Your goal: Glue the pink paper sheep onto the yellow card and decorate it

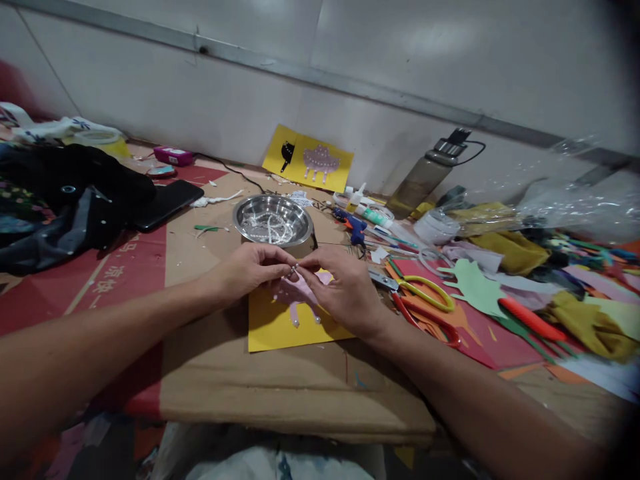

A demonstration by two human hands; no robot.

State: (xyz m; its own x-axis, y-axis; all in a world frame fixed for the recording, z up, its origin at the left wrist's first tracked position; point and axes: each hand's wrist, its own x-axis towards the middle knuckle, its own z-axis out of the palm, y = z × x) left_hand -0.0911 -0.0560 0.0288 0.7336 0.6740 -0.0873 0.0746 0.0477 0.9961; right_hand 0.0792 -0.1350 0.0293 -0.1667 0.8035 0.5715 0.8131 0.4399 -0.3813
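Note:
My left hand (253,270) and my right hand (345,283) meet above a yellow card (270,330). Both are closed in a pinch, thumb against forefinger, on small shiny beads (294,268) at the fingertips; their exact shape is too small to make out. Beneath the fingers, a lilac paper cutout (297,303) with drip-like legs lies on the card, partly hidden by my hands. Just beyond them stands a round steel bowl (237,220) with strings of pale beads (273,228) in it.
A finished-looking yellow card (280,150) leans on the wall. At right are scissors (425,293), a blue glue gun (356,230), a tilted bottle (423,177), a red-handled tool (530,319) and paper scraps (475,287). A phone (167,203) and dark cloth (95,180) lie left.

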